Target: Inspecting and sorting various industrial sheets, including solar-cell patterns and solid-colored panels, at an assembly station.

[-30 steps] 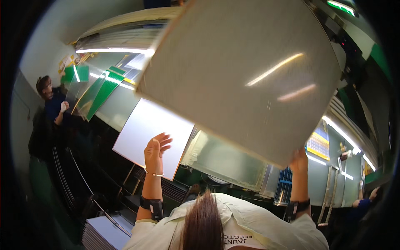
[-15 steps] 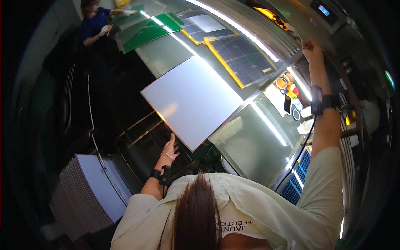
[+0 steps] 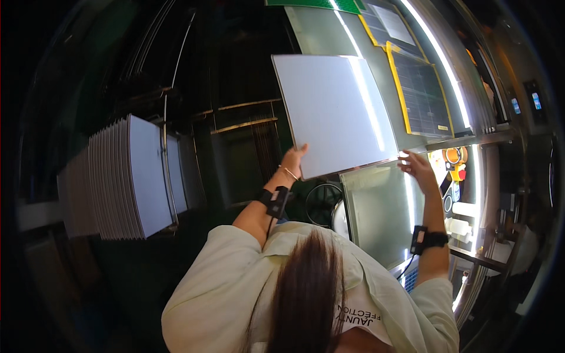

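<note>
A flat white square panel [image 3: 329, 112] with a thin copper-coloured edge rests partly on the glass-topped table, its left part out past the table's edge. At its near left corner my left hand [image 3: 294, 162] grips it, thumb on top and fingers under the edge, which hides them. Just off the near right corner is my right hand [image 3: 418, 169], fingers apart and loosely bent, holding nothing. Dark bands with small boxes sit on both forearms.
Several white panels [image 3: 154, 176] stand upright in a rack at the left. Yellow-edged dark screens [image 3: 421, 91] and a green sheet [image 3: 312, 4] lie farther along the table. Tape rolls [image 3: 453, 155] and small items sit at the right. A round stool [image 3: 340, 219] is below.
My right hand has come down from the far right to the panel's near right corner. My left hand, open beside the panel before, now grips its edge. The view has turned left.
</note>
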Tool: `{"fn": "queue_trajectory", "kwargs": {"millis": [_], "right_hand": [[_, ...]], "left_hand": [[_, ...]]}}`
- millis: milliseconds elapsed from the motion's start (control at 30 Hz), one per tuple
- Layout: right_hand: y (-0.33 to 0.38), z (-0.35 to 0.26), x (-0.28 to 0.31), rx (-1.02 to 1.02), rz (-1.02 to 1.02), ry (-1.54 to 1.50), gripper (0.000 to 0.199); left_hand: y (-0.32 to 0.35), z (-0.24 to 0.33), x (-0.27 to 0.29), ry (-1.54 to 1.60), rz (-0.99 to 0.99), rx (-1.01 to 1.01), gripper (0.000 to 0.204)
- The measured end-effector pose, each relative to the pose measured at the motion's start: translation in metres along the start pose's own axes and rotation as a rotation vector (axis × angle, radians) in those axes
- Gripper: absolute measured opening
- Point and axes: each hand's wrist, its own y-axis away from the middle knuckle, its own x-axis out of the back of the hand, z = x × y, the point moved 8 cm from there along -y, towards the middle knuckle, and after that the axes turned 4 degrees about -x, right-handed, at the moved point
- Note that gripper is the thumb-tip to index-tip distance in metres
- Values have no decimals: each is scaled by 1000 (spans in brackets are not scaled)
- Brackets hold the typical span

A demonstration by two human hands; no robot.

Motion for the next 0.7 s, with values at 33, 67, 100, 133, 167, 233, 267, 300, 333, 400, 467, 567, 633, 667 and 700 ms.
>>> {"fn": "queue_trajectory", "kwargs": {"millis": [33,67,100,133,167,233,267,300,333,400,467,567,633,667,700], "right_hand": [[9,29,3,-40,30,-17,38],[18,52,3,-77,51,-32,37],[31,67,2,-116,84,-79,36],[41,80,-1,-128,67,-79,36],[54,91,6,-137,136,-130,35],[70,116,21,-127,242,-208,31],[77,131,27,-142,231,-206,31],[85,141,39,-114,345,-134,29],[92,149,52,-82,463,-58,27],[97,182,60,-91,523,28,28],[100,178,55,32,691,456,31],[99,204,40,10,677,758,44],[99,231,36,-106,651,870,54],[101,242,34,-110,637,880,54],[101,263,37,-151,625,904,56]], "left_hand": [[16,25,-8,16,-45,-37,22],[35,51,-6,-1,-16,-79,18],[56,78,0,-65,2,-113,19],[86,111,2,-148,7,-175,20],[117,142,6,-216,30,-261,18],[174,198,43,-450,278,-427,22],[200,219,48,-476,289,-481,22],[224,241,51,-510,289,-566,19],[246,257,40,-555,286,-625,19],[269,266,31,-652,246,-648,18],[297,274,32,-845,426,-834,18],[296,254,76,-1155,627,-899,21],[287,230,91,-1308,751,-860,23],[279,219,105,-1402,806,-831,23],[265,206,121,-1431,814,-824,22]]}}
